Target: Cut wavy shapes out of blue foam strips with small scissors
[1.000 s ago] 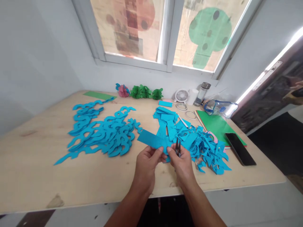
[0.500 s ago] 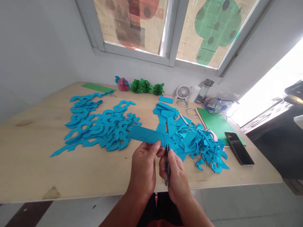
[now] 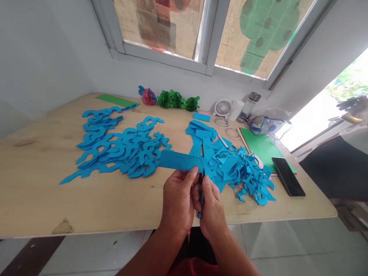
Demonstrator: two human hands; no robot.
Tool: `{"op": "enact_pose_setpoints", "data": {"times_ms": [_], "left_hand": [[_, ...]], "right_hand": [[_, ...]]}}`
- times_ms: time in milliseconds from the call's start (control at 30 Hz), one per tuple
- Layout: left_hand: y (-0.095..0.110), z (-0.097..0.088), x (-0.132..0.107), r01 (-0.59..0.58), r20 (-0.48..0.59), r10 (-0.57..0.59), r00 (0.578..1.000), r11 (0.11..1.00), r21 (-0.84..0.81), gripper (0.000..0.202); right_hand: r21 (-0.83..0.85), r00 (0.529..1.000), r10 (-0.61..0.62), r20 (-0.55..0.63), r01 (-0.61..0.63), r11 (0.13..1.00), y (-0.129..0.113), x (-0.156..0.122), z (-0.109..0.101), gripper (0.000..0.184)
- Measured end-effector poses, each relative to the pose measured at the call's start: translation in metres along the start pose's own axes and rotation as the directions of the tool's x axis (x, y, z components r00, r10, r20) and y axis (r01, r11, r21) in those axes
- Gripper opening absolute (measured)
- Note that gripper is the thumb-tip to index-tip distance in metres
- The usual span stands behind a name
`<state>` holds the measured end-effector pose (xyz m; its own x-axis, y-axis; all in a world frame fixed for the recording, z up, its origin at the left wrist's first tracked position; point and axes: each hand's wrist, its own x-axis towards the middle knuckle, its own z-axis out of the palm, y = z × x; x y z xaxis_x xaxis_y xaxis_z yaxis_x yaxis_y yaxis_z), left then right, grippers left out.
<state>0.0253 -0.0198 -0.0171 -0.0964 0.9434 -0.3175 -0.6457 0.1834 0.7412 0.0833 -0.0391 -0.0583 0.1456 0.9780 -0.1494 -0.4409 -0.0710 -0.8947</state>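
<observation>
Pinched between the thumb and fingers of my left hand [image 3: 179, 191] is a blue paper strip [image 3: 179, 160] with curved lines drawn on it. My right hand [image 3: 212, 197] is closed round dark thread snips [image 3: 201, 197], their blades pointing up at the strip's right end. Both hands are close together above the table's front edge. To the left lies a heap of wavy blue paper cutouts [image 3: 126, 149]. Blue paper scraps [image 3: 250, 172] are piled to the right, with blue rectangular pieces [image 3: 202, 130] behind them.
A phone [image 3: 288, 177] and green sheets [image 3: 264, 149] lie on the right. Along the wall stand green paper shapes [image 3: 172, 99], a pink paper flower [image 3: 148, 96], a small fan [image 3: 222, 108] and a bottle [image 3: 249, 107]. Someone's arm [image 3: 350, 107] shows at the right edge.
The snips' blades have come together against the strip's right end, where they stood apart before. The view has shifted slightly. At the right edge, the other person has moved further into view.
</observation>
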Motion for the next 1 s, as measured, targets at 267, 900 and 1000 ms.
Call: {"op": "enact_pose_setpoints", "data": {"times_ms": [267,900,1000], "left_hand": [[-0.0014,0.0001,-0.0024,-0.01,-0.011,0.01,1.0,1.0,-0.02,0.023],[0.0025,0.0029,-0.0085,0.001,-0.025,-0.003,1.0,0.998,-0.056,0.022],[0.0036,0.0043,-0.0098,0.005,-0.023,-0.006,1.0,0.999,-0.049,0.023]], "right_hand": [[0.032,1.0,0.0,-0.009,0.0,0.999,-0.0015,-0.0009,0.0008,0.046],[0.032,0.999,0.039,0.005,-0.039,0.999,-0.0041,-0.003,0.0029,0.049],[0.04,1.0,0.026,0.005,-0.027,0.999,-0.0049,-0.0025,0.0034,0.05]]}}
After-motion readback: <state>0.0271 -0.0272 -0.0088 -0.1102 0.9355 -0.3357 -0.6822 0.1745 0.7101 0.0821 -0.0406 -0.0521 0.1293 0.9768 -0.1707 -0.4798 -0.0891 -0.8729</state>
